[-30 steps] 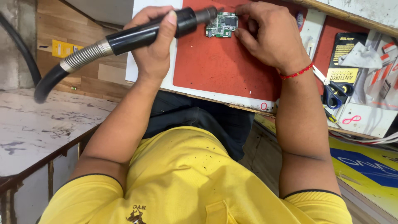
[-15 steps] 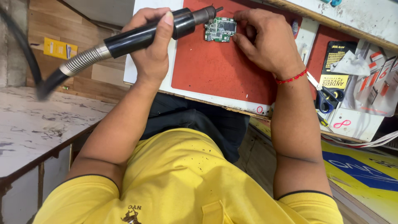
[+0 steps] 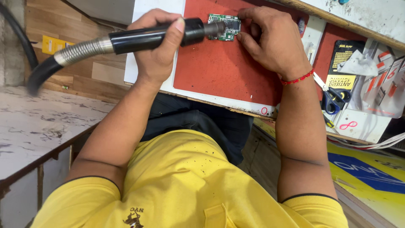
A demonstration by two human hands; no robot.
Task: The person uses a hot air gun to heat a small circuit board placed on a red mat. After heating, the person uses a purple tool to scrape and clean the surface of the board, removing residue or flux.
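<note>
1. Marbled grey-white counter [image 3: 38, 126] fills the lower left, dark edge, well apart from the work.
2. White bench top [image 3: 147, 80] carries a red work mat [image 3: 223, 71]; wood-plank floor [image 3: 84, 80] behind at left.
3. Blue and yellow sign panel [image 3: 371, 169] lies lower right, under the bench edge, white cables across it.
4. Black hot-air handle [image 3: 147, 38] with a ribbed metal hose collar and black hose runs off to the left; its nozzle is over the board.
5. Left hand [image 3: 158, 50] is closed around the handle, thumb along the top.
6. Right hand [image 3: 274, 42] rests on the mat, red thread at the wrist, fingertips pinching the board's right edge.
7. Black flat packet with yellow label [image 3: 341, 63] leans at right, beside white-and-red blister packs [image 3: 388, 80].
8. White box with a red loop mark [image 3: 358, 124] sits below them; blue-handled scissors [image 3: 333, 97] on top.
9. Small yellow packet [image 3: 52, 44] on the floor, far left.
10. Green circuit board [image 3: 228, 27] lies flat at the mat's top edge, between nozzle and right fingers.
</note>
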